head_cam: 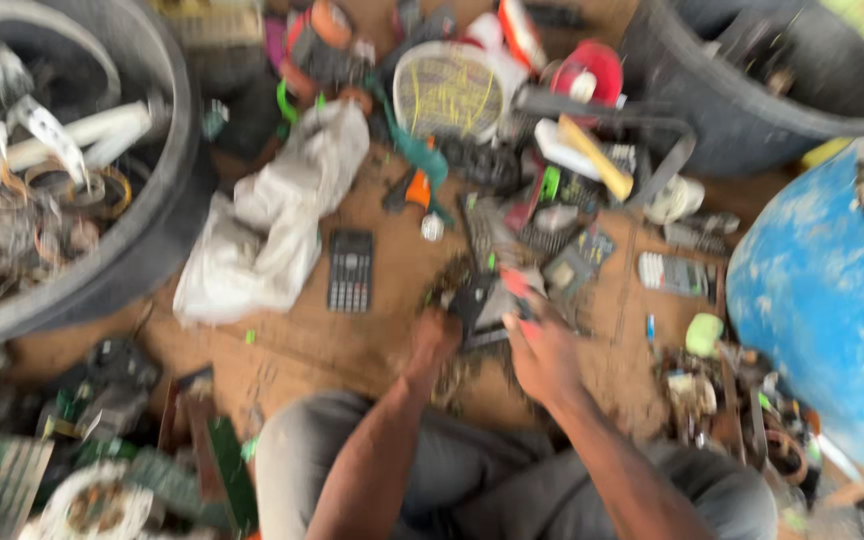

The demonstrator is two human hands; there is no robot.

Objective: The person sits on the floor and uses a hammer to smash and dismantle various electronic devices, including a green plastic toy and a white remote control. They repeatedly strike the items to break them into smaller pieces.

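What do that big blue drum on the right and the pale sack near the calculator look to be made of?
The blue drum looks like plastic: smooth curved wall, matte, with pale scuffs. Painted metal is possible; the picture is blurred. The pale sack looks like soft cloth or woven plastic sheet: it slumps in folds and creases beside the dark calculator.

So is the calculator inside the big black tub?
No, the dark calculator lies flat on the brown floor beside a crumpled white bag, outside the black tub at the left.
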